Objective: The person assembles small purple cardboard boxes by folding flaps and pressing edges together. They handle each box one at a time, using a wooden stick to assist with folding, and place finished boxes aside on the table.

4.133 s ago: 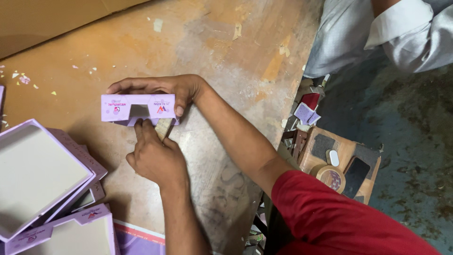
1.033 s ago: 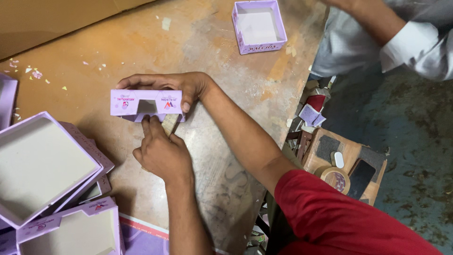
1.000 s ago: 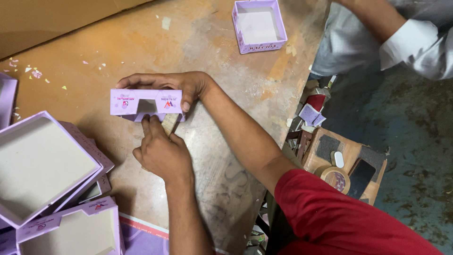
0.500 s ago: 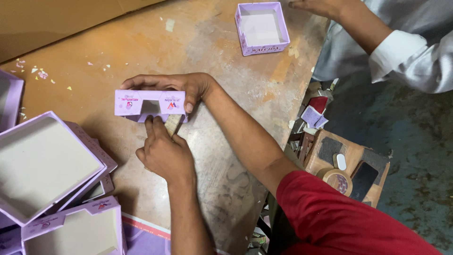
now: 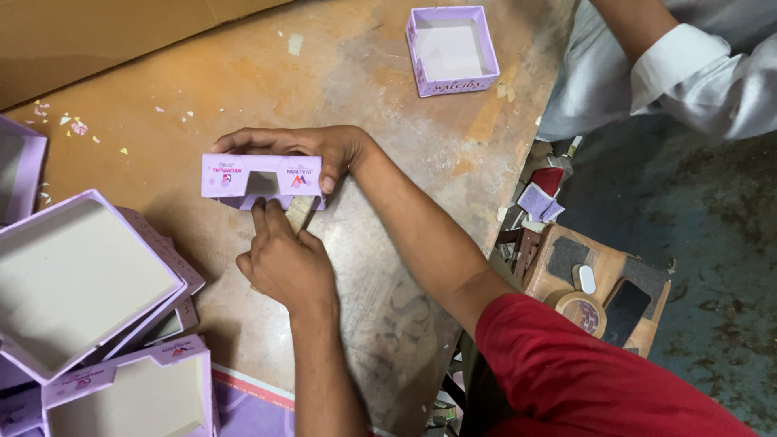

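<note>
- My right hand (image 5: 324, 154) pinches the lilac box piece (image 5: 261, 176); my left hand (image 5: 283, 263) fingers press its underside, grip unclear
- One small open box (image 5: 450, 50) beyond; three stacked trays (image 5: 89, 283) left

Matt lilac printed cardboard box piece (image 5: 261, 176); worn, scratched, rough brown wooden tabletop (image 5: 243, 81); smooth white inner liners.

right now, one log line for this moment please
right hand grips small lilac cardboard box | left hand fingers at its underside | on worn wooden table

Small lilac box (image 5: 261, 176) stands on edge on the worktable (image 5: 243, 81).
</note>
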